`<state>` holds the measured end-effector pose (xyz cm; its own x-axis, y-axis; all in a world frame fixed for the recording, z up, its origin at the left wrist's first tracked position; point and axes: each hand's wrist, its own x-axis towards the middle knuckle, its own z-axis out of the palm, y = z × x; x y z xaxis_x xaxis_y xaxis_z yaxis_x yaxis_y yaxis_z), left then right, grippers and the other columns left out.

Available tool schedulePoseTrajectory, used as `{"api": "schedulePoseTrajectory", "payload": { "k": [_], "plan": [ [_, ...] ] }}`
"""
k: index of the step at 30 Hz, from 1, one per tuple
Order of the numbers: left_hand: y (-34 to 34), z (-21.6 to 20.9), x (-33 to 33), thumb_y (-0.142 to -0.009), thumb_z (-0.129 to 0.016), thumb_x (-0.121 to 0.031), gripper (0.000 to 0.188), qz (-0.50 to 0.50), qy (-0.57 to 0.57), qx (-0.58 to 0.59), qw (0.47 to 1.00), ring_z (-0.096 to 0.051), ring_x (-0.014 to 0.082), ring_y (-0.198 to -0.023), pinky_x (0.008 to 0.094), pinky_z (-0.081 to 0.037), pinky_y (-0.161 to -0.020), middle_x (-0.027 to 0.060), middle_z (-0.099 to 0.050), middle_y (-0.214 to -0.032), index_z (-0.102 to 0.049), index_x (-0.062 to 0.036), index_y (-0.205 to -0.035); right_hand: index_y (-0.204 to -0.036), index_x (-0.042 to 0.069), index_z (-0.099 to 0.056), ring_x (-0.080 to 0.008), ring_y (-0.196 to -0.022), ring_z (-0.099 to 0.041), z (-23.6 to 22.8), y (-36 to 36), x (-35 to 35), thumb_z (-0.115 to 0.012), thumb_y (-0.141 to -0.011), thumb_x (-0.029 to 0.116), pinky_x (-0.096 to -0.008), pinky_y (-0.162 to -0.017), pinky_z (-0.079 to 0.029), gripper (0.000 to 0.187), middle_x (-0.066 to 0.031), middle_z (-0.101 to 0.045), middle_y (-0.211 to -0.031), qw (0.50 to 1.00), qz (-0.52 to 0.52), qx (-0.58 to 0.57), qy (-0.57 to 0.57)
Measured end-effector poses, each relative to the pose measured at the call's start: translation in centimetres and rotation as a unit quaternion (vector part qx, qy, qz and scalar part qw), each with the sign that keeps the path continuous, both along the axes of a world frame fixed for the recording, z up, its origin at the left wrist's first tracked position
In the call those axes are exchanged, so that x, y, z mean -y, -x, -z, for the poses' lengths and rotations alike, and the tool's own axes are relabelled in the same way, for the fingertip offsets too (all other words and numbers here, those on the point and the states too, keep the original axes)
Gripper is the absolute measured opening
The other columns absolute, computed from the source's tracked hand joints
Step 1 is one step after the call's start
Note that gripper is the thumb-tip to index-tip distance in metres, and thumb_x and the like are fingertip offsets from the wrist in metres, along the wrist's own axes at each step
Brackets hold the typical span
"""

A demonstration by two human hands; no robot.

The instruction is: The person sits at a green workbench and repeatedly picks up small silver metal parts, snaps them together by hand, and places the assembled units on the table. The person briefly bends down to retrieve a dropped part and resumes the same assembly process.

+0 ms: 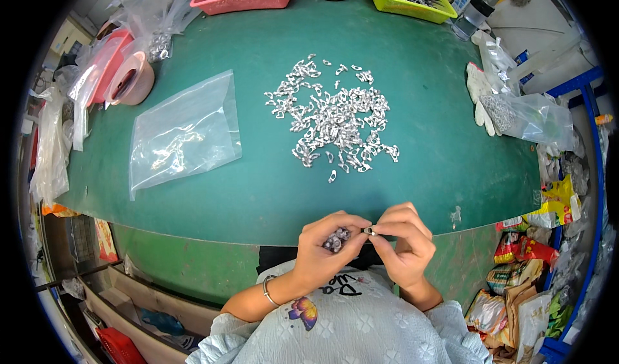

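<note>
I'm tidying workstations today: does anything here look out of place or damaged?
No damage stands out. Slightly untidy: one small silver part lies apart on the near side of the loose pile on the green table, straying from the rest.

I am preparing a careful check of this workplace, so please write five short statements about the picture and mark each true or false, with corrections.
1. The left hand holds several small silver-coloured metal parts. True.
2. The flat clear plastic bag lies right of the loose pile of metal parts. False: it lies left of the pile.
3. The right hand has a small metal part at its fingertips. True.
4. The bracelet is on the right wrist. False: it is on the left wrist.
5. A white glove lies right of the pile. True.
</note>
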<state>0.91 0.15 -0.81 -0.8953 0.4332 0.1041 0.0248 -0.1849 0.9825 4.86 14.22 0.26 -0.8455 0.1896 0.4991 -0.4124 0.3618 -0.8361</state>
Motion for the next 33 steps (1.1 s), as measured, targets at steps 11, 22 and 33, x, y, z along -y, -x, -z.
{"api": "schedulePoseTrajectory", "payload": {
  "k": [11, 22, 33],
  "plan": [
    [0.2, 0.6, -0.8, -0.073, -0.064, 0.006, 0.017, -0.008, -0.002, 0.012, 1.000, -0.048, 0.0063, -0.058, 0.0206, -0.037, -0.051, 0.0023, -0.055, -0.067, -0.064, 0.0006, -0.090, -0.084, -0.002, -0.061, -0.0232, -0.075, -0.054, 0.6, -0.2, -0.3, -0.068, -0.063, -0.010, -0.0310, -0.066, -0.043, 0.023, -0.0116, -0.061, -0.079, 0.999, 0.009, 0.023, 0.046],
    [-0.1, 0.3, -1.0, -0.070, -0.066, 0.008, 0.019, -0.031, -0.038, -0.038, 0.998, -0.048, 0.0083, -0.055, 0.0212, -0.037, -0.050, 0.0060, -0.057, -0.067, -0.063, 0.0028, -0.088, -0.082, -0.002, -0.061, -0.0229, -0.074, -0.054, -0.2, -0.5, -0.2, -0.068, -0.061, -0.011, -0.0307, -0.064, -0.043, 0.024, -0.0115, -0.061, -0.079, 1.000, 0.015, 0.001, 0.019],
    [-0.6, -0.2, -0.9, -0.069, -0.067, 0.009, 0.020, -0.029, -0.070, -0.063, 0.995, -0.047, 0.0074, -0.054, 0.0208, -0.036, -0.048, 0.0050, -0.056, -0.066, -0.063, 0.0022, -0.087, -0.080, -0.003, -0.061, -0.0219, -0.072, -0.053, -0.7, -1.5, 0.1, -0.069, -0.062, -0.010, -0.0307, -0.062, -0.042, 0.021, -0.0107, -0.060, -0.078, 0.999, 0.038, -0.019, 0.026]
  ]
}}
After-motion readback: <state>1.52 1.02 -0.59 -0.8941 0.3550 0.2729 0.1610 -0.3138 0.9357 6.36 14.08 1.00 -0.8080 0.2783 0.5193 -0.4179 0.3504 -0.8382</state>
